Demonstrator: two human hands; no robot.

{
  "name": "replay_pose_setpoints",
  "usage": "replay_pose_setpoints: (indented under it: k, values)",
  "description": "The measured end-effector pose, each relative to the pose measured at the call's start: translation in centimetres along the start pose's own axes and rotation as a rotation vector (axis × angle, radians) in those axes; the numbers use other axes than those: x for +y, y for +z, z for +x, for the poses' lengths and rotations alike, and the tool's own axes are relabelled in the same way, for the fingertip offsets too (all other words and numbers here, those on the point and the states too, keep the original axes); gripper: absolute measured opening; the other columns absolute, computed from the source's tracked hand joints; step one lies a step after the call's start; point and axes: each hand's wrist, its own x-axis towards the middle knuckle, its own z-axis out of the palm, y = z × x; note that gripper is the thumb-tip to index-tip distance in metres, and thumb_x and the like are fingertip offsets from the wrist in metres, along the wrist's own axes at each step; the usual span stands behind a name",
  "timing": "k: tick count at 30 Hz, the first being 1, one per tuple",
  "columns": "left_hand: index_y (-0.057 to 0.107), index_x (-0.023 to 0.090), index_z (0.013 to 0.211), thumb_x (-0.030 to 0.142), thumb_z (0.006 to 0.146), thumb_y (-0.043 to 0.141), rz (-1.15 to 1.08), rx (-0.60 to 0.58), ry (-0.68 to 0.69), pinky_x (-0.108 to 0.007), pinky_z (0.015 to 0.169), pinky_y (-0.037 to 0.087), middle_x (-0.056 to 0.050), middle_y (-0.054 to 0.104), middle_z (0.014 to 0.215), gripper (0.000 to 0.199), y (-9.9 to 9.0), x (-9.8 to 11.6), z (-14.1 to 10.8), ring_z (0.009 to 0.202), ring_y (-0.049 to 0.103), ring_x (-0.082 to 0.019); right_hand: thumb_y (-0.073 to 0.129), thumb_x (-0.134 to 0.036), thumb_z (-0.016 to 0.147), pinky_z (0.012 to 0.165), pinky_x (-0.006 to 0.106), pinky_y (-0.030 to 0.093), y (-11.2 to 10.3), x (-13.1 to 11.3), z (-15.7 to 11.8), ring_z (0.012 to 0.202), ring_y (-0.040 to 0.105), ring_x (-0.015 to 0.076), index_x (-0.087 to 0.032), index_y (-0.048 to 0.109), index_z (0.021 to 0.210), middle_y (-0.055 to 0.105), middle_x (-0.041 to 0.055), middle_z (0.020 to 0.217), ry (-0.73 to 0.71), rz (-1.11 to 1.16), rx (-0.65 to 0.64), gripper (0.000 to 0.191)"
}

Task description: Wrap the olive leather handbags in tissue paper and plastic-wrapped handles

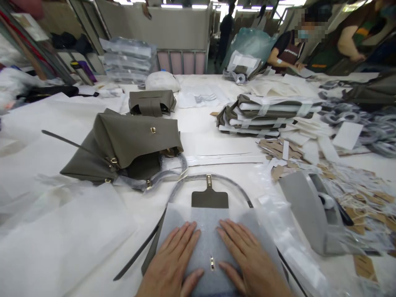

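Note:
Directly in front of me lies an olive handbag (210, 200), its flap tab sticking out past a sheet of thin translucent paper (207, 231). My left hand (176, 260) rests flat on the paper's left side, fingers stretched out. On the right side my right hand (247, 260) lies flat too, thumb apart. Between them a small gold clasp (212, 263) pokes through the paper. A plastic-wrapped handle (238, 185) arches beyond the bag's top edge. Dark straps come out on both sides.
Another olive bag (139, 140) lies open at the left, a smaller one (151, 102) behind it. Stacked wrapped bags (262, 115) sit at the back right. A grey tape dispenser (312, 214) stands right of my hands, beside paper scraps (365, 198). A masked person (286, 51) works across the table.

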Motion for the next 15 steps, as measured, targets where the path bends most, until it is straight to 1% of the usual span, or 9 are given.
replay_pose_setpoints:
  k: [2, 4, 6, 8, 10, 12, 15]
  values:
    - [0.039, 0.01, 0.148, 0.056, 0.094, 0.047, -0.003, -0.002, -0.03, -0.036, 0.109, 0.04, -0.011, 0.045, 0.151, 0.072, -0.1, -0.5, 0.8, 0.138, 0.044, -0.025, 0.056, -0.051, 0.091, 0.108, 0.057, 0.039, -0.5, 0.5, 0.7, 0.134, 0.047, 0.0359, -0.016, 0.032, 0.154, 0.047, 0.0144, 0.149, 0.07, -0.018, -0.009, 0.077]
    - [0.04, 0.01, 0.147, 0.06, 0.093, 0.048, -0.03, -0.007, -0.067, -0.041, 0.109, 0.039, -0.012, 0.049, 0.148, 0.074, -0.1, -0.9, 1.6, 0.135, 0.047, -0.028, 0.056, -0.056, 0.09, 0.109, 0.058, 0.036, -0.9, 0.7, 1.3, 0.13, 0.051, 0.0366, -0.015, 0.038, 0.151, 0.052, 0.0163, 0.144, 0.11, -0.022, -0.004, 0.076]
    - [0.041, 0.011, 0.146, 0.062, 0.093, 0.047, -0.07, -0.035, -0.1, -0.046, 0.11, 0.038, -0.012, 0.053, 0.144, 0.074, -0.1, -1.2, 2.2, 0.132, 0.05, -0.029, 0.056, -0.056, 0.091, 0.11, 0.055, 0.035, -1.1, 0.8, 1.7, 0.122, 0.056, 0.0327, -0.015, 0.047, 0.145, 0.06, 0.0151, 0.136, 0.151, -0.014, -0.004, 0.068]
    - [0.044, 0.013, 0.144, 0.063, 0.093, 0.047, -0.111, -0.08, -0.128, -0.049, 0.112, 0.035, -0.012, 0.058, 0.139, 0.072, -0.2, -1.4, 2.7, 0.128, 0.053, -0.029, 0.056, -0.056, 0.091, 0.111, 0.051, 0.034, -1.2, 0.7, 1.9, 0.116, 0.059, 0.029, -0.015, 0.054, 0.138, 0.065, 0.0128, 0.129, 0.195, 0.001, -0.011, 0.061]
    - [0.048, 0.013, 0.139, 0.063, 0.092, 0.048, -0.145, -0.11, -0.142, -0.051, 0.112, 0.034, -0.012, 0.061, 0.134, 0.069, -0.3, -1.6, 3.2, 0.123, 0.056, -0.029, 0.056, -0.056, 0.091, 0.113, 0.049, 0.032, -1.4, 0.6, 2.0, 0.114, 0.058, 0.0274, -0.015, 0.057, 0.134, 0.066, 0.0113, 0.127, 0.211, 0.018, -0.011, 0.059]
    - [0.052, 0.013, 0.134, 0.063, 0.09, 0.052, -0.173, -0.118, -0.152, -0.051, 0.112, 0.035, -0.013, 0.063, 0.129, 0.067, -0.4, -1.8, 3.7, 0.119, 0.058, -0.029, 0.057, -0.056, 0.091, 0.113, 0.047, 0.031, -1.5, 0.6, 2.1, 0.114, 0.057, 0.0272, -0.014, 0.056, 0.134, 0.065, 0.0113, 0.126, 0.202, 0.036, 0.0, 0.06]
    - [0.056, 0.013, 0.124, 0.066, 0.084, 0.059, -0.236, -0.151, -0.18, -0.054, 0.112, 0.035, -0.013, 0.066, 0.118, 0.067, -0.6, -2.2, 4.5, 0.112, 0.059, -0.03, 0.062, -0.056, 0.088, 0.108, 0.047, 0.034, -1.9, 0.7, 2.4, 0.108, 0.057, 0.0274, -0.015, 0.057, 0.13, 0.066, 0.0108, 0.119, 0.228, 0.075, -0.031, 0.059]
